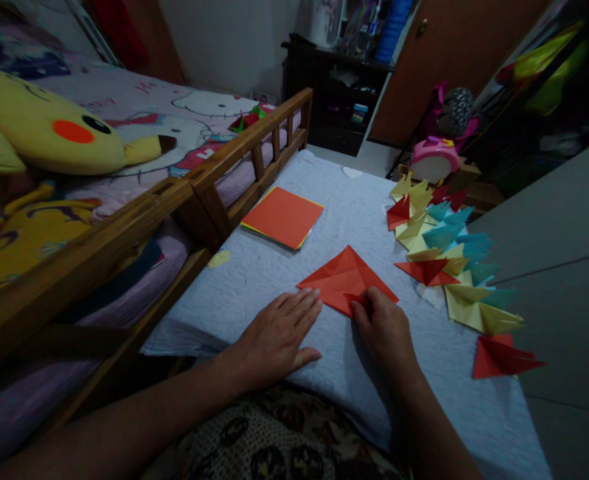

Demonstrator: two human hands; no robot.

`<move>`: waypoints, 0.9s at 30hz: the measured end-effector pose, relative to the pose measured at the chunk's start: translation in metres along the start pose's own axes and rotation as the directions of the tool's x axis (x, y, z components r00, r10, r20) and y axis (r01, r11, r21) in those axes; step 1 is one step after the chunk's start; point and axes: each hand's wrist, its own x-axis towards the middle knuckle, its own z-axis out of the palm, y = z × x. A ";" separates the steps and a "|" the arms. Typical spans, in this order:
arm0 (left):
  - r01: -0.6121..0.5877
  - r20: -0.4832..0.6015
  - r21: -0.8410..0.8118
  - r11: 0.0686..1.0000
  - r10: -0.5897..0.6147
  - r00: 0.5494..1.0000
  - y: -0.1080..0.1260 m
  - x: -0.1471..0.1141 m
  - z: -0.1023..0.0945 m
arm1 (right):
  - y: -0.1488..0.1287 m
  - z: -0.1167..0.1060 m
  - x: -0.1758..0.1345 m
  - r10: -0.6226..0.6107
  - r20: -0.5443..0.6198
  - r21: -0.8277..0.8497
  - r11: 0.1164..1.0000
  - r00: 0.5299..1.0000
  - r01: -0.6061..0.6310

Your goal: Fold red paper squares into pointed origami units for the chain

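A sheet of red origami paper, creased and partly folded, lies on the cloth-covered table in front of me. My left hand rests flat with fingers stretched out, its fingertips on the paper's left edge. Thumb and fingers of my right hand pinch a small flap at the paper's near right side. Beyond and to the left sits a stack of square paper sheets, orange-red on top with yellow showing at the edges.
Several folded paper cranes in yellow, red and blue line the table's right side. A wooden bed rail borders the left, with a yellow plush toy on the bed behind. A dark cabinet stands at the back.
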 end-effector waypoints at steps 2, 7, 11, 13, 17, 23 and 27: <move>0.005 0.003 -0.006 1.000 -0.005 1.000 0.000 0.000 0.000 | -0.001 0.000 0.000 0.001 0.003 -0.005 1.000 1.000 -0.001; 0.014 -0.013 -0.022 1.000 -0.014 1.000 0.000 0.000 0.001 | 0.001 0.001 0.000 -0.001 0.002 -0.014 1.000 1.000 0.001; 0.019 -0.008 -0.021 1.000 -0.020 1.000 0.000 0.000 0.000 | 0.002 0.000 0.000 0.005 0.012 -0.008 1.000 1.000 -0.004; 0.030 -0.003 -0.016 0.999 -0.030 1.000 -0.001 0.000 -0.001 | 0.002 0.000 0.000 0.009 0.020 -0.007 1.000 1.000 -0.009; 0.055 -0.007 -0.020 0.998 -0.055 0.998 -0.004 -0.002 -0.003 | 0.001 0.000 0.001 0.005 0.024 0.006 1.000 1.000 -0.006; 0.097 -0.054 -0.028 0.995 -0.098 0.994 -0.013 -0.008 -0.003 | 0.001 0.000 0.001 0.017 0.034 0.001 1.000 0.999 -0.017; 0.143 -0.117 -0.028 0.989 -0.145 0.982 -0.019 -0.016 0.002 | 0.002 0.000 0.001 0.014 0.034 0.000 1.000 0.999 -0.014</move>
